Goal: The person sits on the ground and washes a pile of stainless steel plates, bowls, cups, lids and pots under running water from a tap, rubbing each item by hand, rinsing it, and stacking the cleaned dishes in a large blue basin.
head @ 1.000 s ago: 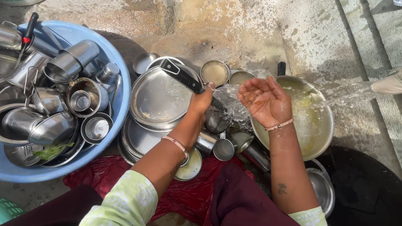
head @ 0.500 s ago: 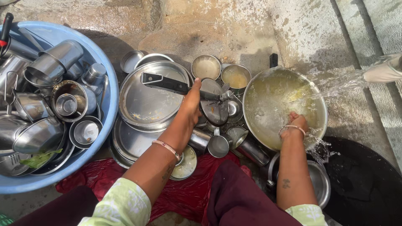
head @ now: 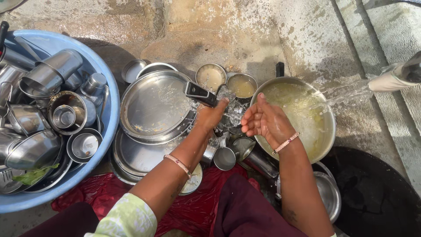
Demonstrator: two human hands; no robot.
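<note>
Rough, wet stone ground fills the top of the frame, with steel dishes piled below it. At centre, the left hand [head: 211,117] has its fingers wrapped around something amid splashing water; a black handle [head: 200,94] juts from just above the knuckles, its long axis slanting toward the upper left over a large steel plate [head: 151,107]. Spray hides what the handle belongs to and whether the hand truly clamps it. Just beside it to the right, the right hand [head: 264,119] is loose and empty, fingers slightly curled and apart, hovering at the left rim of a big pot [head: 326,131] holding cloudy water. A stream pours in from a hose [head: 394,77] cut off at the right edge. Two small bowls [head: 211,75] sit above the hands. At far left, a blue tub [head: 109,114] of steel cups and pots runs out of frame.
</note>
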